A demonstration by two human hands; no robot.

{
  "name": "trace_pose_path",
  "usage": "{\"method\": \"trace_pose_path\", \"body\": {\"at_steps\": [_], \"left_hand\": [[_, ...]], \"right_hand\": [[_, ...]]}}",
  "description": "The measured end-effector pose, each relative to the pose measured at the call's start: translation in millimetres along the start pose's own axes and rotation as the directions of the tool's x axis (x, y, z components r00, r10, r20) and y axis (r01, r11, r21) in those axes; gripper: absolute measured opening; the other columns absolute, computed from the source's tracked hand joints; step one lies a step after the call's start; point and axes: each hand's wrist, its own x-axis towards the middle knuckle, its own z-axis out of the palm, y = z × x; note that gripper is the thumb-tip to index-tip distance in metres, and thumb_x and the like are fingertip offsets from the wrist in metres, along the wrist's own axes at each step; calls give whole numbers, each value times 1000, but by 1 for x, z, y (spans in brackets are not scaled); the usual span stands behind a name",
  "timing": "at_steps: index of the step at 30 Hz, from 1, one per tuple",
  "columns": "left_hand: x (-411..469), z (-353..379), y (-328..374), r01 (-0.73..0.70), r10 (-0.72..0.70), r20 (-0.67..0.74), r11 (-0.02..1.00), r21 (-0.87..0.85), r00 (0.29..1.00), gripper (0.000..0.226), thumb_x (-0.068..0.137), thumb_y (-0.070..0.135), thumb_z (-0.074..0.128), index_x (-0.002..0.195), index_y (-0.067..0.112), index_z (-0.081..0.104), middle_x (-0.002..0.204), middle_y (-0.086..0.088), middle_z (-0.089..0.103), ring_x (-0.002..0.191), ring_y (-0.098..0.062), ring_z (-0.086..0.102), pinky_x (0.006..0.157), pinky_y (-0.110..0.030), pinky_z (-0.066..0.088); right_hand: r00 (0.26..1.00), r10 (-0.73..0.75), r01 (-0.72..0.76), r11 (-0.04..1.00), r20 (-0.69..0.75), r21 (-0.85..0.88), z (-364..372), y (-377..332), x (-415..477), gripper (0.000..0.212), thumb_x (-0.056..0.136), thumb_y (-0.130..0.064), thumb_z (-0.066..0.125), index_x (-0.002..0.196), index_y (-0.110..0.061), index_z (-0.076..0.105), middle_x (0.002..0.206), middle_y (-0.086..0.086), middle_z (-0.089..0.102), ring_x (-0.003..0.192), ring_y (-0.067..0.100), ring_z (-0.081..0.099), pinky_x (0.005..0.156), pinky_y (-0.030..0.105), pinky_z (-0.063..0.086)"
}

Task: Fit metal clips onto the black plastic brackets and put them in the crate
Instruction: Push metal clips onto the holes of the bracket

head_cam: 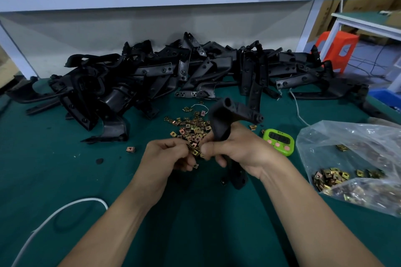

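Observation:
My right hand grips a black plastic bracket upright over the green table; its lower end sticks out below my palm. My left hand curls its fingers round a few brass-coloured metal clips, pinching them right beside my right thumb. A loose heap of clips lies on the mat just behind both hands. A big pile of black brackets stretches across the back of the table. No crate can be made out for certain.
A clear plastic bag with more clips lies at the right. A green timer sits beside my right hand. One stray clip lies to the left. A white cable curves across the near left. An orange stool stands beyond the table's right end.

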Motion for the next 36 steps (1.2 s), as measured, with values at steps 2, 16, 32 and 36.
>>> {"method": "trace_pose_path", "body": {"at_steps": [2, 16, 32, 36], "left_hand": [[3, -4, -2, -31, 38, -112, 998, 61, 993, 28, 78, 0, 64, 62, 20, 76, 62, -10, 70, 54, -14, 63, 53, -21, 52], [1, -8, -8, -15, 308, -318, 740, 672, 897, 18, 80, 25, 71, 84, 41, 77, 71, 25, 71, 68, 8, 64, 70, -23, 52], [-13, 9, -5, -319, 365, 21, 783, 534, 931, 45, 79, 21, 85, 108, 54, 73, 98, 37, 70, 98, 13, 64, 80, 1, 40], [-12, 8, -4, -342, 358, 59, 814, 470, 932, 57, 78, 10, 86, 96, 62, 72, 91, 32, 73, 91, 11, 68, 78, 0, 44]], "right_hand": [[980, 18, -20, 1000, -200, -11, -9, 0, 1, 19, 76, 6, 69, 64, -7, 65, 57, 8, 59, 42, 16, 44, 49, 25, 38], [909, -84, -302, 541, -408, -785, -11, 9, 2, 14, 84, -29, 67, 96, -22, 67, 95, 4, 68, 93, 31, 63, 75, 34, 52], [986, -106, -1, 764, -127, -645, 6, -12, -10, 38, 90, -38, 71, 60, -56, 58, 64, -31, 59, 68, -14, 53, 61, 9, 39], [988, -117, 38, 812, -99, -582, 7, -14, -11, 51, 89, -31, 75, 57, -66, 55, 58, -39, 54, 64, -18, 52, 59, 6, 37]]}}
